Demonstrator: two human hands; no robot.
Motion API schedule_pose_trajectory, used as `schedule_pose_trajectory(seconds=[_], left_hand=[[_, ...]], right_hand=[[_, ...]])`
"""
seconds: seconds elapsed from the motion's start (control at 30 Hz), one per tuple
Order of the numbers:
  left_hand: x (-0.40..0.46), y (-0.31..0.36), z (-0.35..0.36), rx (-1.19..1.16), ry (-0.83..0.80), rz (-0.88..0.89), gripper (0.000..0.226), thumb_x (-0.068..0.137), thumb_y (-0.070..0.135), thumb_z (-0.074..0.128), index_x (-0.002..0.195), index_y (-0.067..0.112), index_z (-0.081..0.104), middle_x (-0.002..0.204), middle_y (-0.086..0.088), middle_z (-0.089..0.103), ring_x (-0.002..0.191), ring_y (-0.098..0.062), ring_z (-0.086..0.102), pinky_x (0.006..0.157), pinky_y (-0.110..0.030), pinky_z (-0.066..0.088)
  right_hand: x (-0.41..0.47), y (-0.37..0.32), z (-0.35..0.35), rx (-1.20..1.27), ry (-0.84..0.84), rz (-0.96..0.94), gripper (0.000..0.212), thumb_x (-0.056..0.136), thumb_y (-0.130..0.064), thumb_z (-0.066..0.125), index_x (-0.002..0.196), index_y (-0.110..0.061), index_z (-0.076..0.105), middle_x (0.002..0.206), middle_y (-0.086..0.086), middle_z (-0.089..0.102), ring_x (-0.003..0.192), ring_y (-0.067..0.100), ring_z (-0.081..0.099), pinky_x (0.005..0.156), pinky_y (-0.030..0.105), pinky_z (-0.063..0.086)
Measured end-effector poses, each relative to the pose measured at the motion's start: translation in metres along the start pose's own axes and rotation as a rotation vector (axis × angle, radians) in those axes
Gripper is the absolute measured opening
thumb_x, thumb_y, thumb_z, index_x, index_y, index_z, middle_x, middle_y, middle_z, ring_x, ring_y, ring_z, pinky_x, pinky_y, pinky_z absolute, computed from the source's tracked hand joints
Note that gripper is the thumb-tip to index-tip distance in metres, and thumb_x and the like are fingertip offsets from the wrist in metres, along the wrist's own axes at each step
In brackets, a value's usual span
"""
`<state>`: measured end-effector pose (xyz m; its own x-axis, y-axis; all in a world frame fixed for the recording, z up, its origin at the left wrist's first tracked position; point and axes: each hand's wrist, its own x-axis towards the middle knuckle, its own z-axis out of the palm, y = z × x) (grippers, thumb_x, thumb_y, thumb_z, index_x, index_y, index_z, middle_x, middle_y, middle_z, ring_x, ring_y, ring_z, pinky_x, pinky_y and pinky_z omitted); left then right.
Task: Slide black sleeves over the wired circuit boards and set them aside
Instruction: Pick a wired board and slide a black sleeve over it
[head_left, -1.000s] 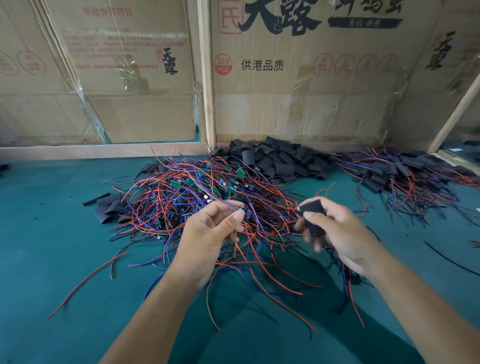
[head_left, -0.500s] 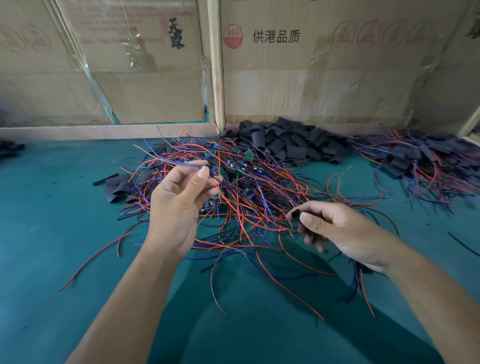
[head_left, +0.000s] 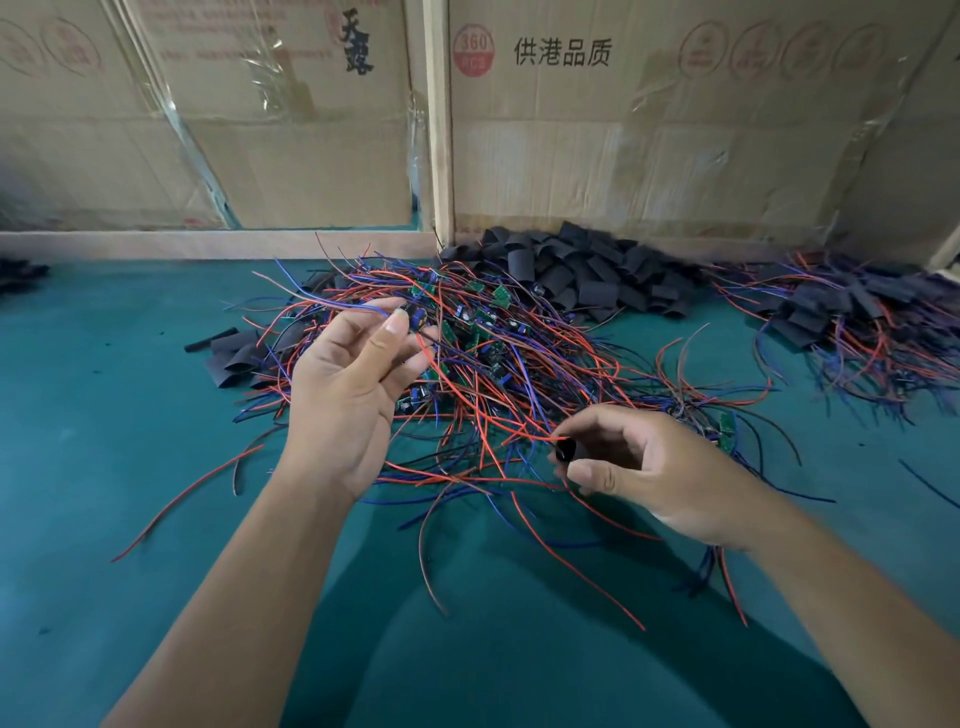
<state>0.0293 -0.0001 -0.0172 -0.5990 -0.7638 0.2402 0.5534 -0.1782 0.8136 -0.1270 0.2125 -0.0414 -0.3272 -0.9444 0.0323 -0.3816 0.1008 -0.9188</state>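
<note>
Your left hand (head_left: 345, 400) is raised over the tangle, its grip closed in a pinch of thumb and fingertips on a small circuit board (head_left: 415, 316) with a dark capacitor; its blue and red wires trail off to the left and down. Your right hand (head_left: 649, 475) sits lower and to the right, fingers curled round a black sleeve (head_left: 567, 450) whose open end faces left, with a red wire end at or just inside that mouth; blur keeps you from telling which. Board and sleeve are well apart.

Beneath both hands lies the pile of wired boards (head_left: 483, 364), red and blue leads spread across the green surface (head_left: 104, 467), green boards showing near its far side. Behind it, against the cardboard boxes (head_left: 675, 156), is the heap of loose black sleeves (head_left: 576, 270). A few more sleeves (head_left: 234, 358) lie left of the tangle. Far right is the heap of sleeved boards (head_left: 852, 317), their wires fanning out.
</note>
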Motion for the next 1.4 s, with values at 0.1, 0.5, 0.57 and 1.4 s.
schedule_pose_trajectory(seconds=[0.1,0.5,0.57,1.4], left_hand=[[0.0,0.0,-0.001,-0.001,0.0,0.003,0.009,0.084,0.015,0.067,0.078,0.021,0.069,0.089,0.005,0.068,0.081,-0.017,0.066,0.071,-0.02,0.055],[-0.001,0.0,-0.003,0.034,-0.047,0.033,0.014,0.085,0.019,0.068,0.075,0.027,0.074,0.095,0.008,0.07,0.081,-0.015,0.063,0.073,-0.02,0.054],[-0.001,0.001,-0.005,0.022,-0.049,0.034,0.014,0.086,0.018,0.068,0.076,0.027,0.073,0.096,0.007,0.069,0.081,-0.016,0.063,0.073,-0.021,0.055],[-0.023,-0.025,0.022,0.001,-0.23,-0.09,0.023,0.078,0.016,0.075,0.099,0.012,0.07,0.085,-0.008,0.07,0.092,-0.026,0.072,0.076,-0.024,0.057]], right_hand=[[0.0,-0.002,0.0,-0.059,0.028,-0.033,0.038,0.084,-0.046,0.07,0.115,-0.024,0.066,0.107,0.0,0.072,0.102,0.018,0.068,0.097,0.04,0.052],[-0.001,-0.005,0.007,0.377,-0.089,0.022,0.036,0.09,-0.016,0.06,0.121,0.002,0.056,0.112,0.019,0.071,0.107,0.034,0.069,0.083,0.036,0.058],[0.0,-0.005,0.006,0.381,-0.084,0.029,0.036,0.09,-0.016,0.059,0.122,0.002,0.056,0.112,0.019,0.071,0.107,0.034,0.069,0.082,0.036,0.058],[-0.001,-0.005,0.011,-0.832,0.392,-0.181,0.049,0.089,-0.06,0.056,0.117,-0.021,0.067,0.102,-0.005,0.074,0.089,0.026,0.066,0.078,0.037,0.052]])
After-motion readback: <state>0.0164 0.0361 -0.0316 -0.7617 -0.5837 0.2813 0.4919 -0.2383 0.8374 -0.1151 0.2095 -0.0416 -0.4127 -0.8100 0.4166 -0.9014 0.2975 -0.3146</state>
